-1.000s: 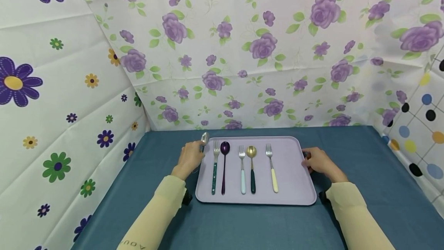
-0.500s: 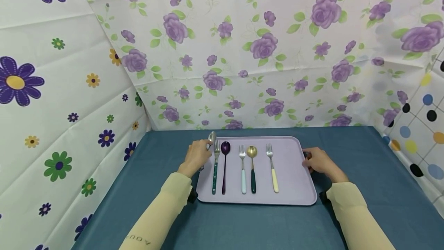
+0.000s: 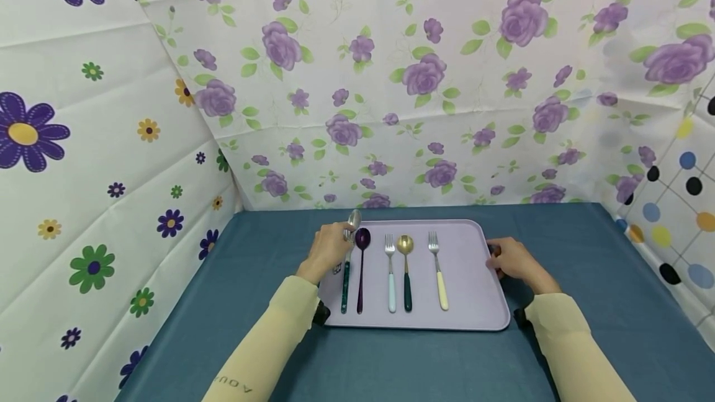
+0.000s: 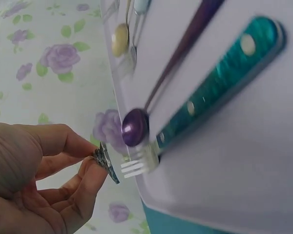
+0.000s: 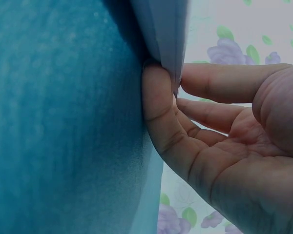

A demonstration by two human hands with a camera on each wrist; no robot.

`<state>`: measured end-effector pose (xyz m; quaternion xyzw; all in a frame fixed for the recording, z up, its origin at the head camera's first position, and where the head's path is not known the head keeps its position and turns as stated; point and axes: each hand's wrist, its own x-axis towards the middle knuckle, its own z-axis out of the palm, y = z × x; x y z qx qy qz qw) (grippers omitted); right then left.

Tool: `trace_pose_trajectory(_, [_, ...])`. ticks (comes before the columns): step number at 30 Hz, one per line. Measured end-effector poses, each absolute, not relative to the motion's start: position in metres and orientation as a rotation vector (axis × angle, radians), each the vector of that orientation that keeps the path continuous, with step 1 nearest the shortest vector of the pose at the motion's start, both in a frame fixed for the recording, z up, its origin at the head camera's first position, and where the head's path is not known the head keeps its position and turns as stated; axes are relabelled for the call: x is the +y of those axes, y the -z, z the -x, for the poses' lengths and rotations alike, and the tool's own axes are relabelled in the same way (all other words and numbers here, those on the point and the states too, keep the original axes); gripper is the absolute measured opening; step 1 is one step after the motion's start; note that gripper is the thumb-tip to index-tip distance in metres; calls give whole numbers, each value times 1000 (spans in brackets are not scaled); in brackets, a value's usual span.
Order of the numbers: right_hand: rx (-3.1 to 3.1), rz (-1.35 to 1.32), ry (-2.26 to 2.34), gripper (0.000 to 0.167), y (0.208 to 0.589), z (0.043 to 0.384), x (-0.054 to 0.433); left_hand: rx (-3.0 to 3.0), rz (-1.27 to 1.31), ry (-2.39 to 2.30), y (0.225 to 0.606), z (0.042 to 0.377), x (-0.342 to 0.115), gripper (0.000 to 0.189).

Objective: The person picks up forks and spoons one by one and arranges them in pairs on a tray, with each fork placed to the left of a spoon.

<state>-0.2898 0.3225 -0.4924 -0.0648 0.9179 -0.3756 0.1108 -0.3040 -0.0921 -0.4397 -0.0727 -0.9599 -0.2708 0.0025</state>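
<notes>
My left hand point(image 3: 328, 247) pinches a spoon point(image 3: 354, 218) with a silver bowl between thumb and fingers, above the left part of the lilac tray point(image 3: 469, 278). In the left wrist view the spoon's patterned handle end point(image 4: 105, 164) shows at the fingertips. Just under this hand lies a fork with a teal handle point(image 3: 346, 287), its tines partly covered. Right of it is a purple spoon point(image 3: 362, 238). My right hand point(image 3: 515, 258) grips the tray's right edge, and in the right wrist view the rim point(image 5: 168, 39) sits between thumb and fingers.
Also on the tray lie a pale-blue-handled fork point(image 3: 391, 284), a gold spoon with a dark green handle point(image 3: 407, 284) and a yellow-handled fork point(image 3: 441, 284). The tray rests on a blue cloth point(image 3: 424, 365). Flowered sheets point(image 3: 391, 160) rise behind and at the left.
My left hand has moved right with the spoon, from the tray's left edge to over the teal-handled fork. The right hand and the tray have stayed put.
</notes>
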Motion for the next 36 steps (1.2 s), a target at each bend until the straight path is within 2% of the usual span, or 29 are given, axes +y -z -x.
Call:
trace_pose_trajectory(10, [2688, 194, 1120, 61, 494, 291, 322, -2949, 368, 818, 443, 302, -69, 36])
trace_pose_trajectory(17, [2684, 186, 1134, 62, 495, 291, 321, -2980, 447, 815, 447, 298, -52, 40])
trace_pose_trajectory(26, [2682, 181, 1136, 62, 493, 290, 321, -2956, 534, 820, 451, 292, -27, 35])
trace_pose_trajectory(36, [2675, 181, 1136, 61, 494, 290, 322, -2966, 507, 904, 454, 288, -3, 37])
